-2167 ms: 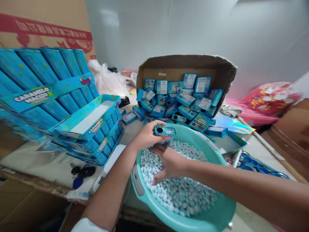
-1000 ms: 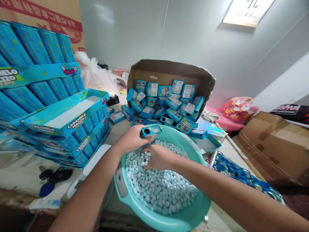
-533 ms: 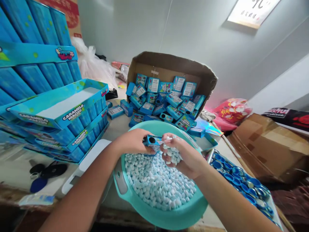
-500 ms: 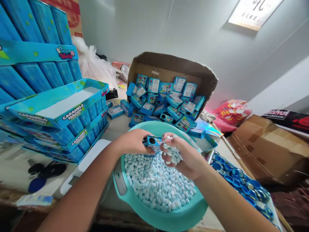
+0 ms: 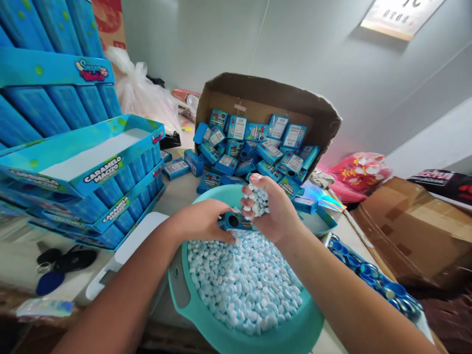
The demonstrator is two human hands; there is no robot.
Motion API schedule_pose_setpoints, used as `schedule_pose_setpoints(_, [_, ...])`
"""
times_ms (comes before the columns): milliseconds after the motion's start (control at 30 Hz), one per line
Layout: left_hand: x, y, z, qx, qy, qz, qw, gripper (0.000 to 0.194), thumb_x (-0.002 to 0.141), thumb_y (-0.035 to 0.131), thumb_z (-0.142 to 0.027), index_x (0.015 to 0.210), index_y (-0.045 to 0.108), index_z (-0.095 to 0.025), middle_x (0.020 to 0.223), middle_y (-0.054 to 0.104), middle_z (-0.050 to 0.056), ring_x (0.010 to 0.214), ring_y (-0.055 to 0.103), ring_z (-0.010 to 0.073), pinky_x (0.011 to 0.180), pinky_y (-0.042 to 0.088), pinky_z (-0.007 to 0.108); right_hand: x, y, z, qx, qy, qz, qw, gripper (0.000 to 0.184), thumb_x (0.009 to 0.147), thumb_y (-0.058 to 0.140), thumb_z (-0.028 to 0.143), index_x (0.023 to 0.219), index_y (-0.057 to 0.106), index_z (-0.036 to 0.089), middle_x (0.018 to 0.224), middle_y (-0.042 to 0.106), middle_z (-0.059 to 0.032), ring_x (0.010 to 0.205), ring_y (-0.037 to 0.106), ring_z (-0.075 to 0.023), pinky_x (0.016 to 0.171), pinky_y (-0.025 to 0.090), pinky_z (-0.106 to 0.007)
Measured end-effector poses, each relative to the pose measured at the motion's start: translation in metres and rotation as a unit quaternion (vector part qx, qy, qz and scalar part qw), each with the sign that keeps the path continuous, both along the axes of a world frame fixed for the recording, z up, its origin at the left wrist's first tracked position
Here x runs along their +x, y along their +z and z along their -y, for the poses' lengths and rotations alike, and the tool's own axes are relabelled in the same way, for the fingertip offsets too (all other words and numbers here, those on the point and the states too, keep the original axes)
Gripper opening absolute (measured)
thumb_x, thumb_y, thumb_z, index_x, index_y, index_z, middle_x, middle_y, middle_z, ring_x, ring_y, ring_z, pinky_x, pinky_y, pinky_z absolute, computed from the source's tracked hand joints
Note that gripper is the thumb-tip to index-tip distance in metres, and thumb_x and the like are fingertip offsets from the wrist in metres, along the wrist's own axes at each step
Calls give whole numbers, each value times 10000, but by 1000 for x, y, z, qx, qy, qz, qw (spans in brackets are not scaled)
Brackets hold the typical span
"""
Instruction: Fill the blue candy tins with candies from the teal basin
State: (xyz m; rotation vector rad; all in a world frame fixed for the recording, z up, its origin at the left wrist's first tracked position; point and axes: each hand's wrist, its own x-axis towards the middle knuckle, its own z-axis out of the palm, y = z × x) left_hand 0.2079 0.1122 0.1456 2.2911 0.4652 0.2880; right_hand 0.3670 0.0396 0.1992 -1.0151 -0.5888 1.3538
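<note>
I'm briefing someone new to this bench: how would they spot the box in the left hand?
Find the teal tub of pale candies, in front of the open carton. Over its far side, the left hand grips a small blue box. Unlike the similar boxes in the carton, this one is held.

glossy teal plastic basin (image 5: 287, 327), rough brown cardboard carton (image 5: 328, 118), shiny printed blue trays (image 5: 79, 186)

Pale table (image 5: 178, 192) beneath teal basin (image 5: 285, 330)
</note>
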Motion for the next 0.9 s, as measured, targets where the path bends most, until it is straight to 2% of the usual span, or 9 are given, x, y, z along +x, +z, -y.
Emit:
schedule_pose_setpoints(100, [-1,-1,0,26,34,-15,999,481,709,808,-503,1114,742,-253,965,756,15,813,675,240,640,400,290,-11,0,-9,1,7,3,1000,289,649,737,289,807,500,236,633,543,67,486,483,-98,399,348,-192])
schedule_pose_setpoints(200, [-1,0,1,19,30,-32,999,519,717,791,-540,1143,716,-252,1031,752,24,863,675,251,653,412,296,-19,-2,-10,24,-10,7,1000,263,658,725,280,816,519,237,627,539,63,493,491,-106,404,355,-200])
schedule_pose_setpoints(333, [0,4,0,13,22,-40,999,443,735,783,-486,1104,707,-254,1080,747,24,944,670,262,717,440,309,-21,-6,-6,75,-58,29,995,230,661,704,233,820,539,247,597,527,63,486,500,-114,421,365,-214])
schedule_pose_setpoints(433, [1,5,0,6,25,-46,999,403,749,767,-472,1081,697,-254,1076,743,11,906,667,242,703,428,308,-18,-13,-7,86,-48,35,994,202,675,690,231,812,544,250,594,534,56,487,509,-124,420,366,-220])
schedule_pose_setpoints(700, [0,5,1,16,49,-63,997,496,761,750,-527,1168,672,-254,1123,733,22,881,669,243,674,423,313,-10,-23,-14,92,-12,-12,996,167,724,681,269,799,534,243,609,540,54,509,537,-126,427,374,-216])
schedule_pose_setpoints(900, [0,9,4,24,46,-77,996,486,774,730,-547,1144,678,-237,1043,744,45,849,678,260,619,414,314,-12,-25,-12,105,-37,-13,994,156,730,681,284,765,536,240,576,540,45,636,634,-171,512,481,-234])
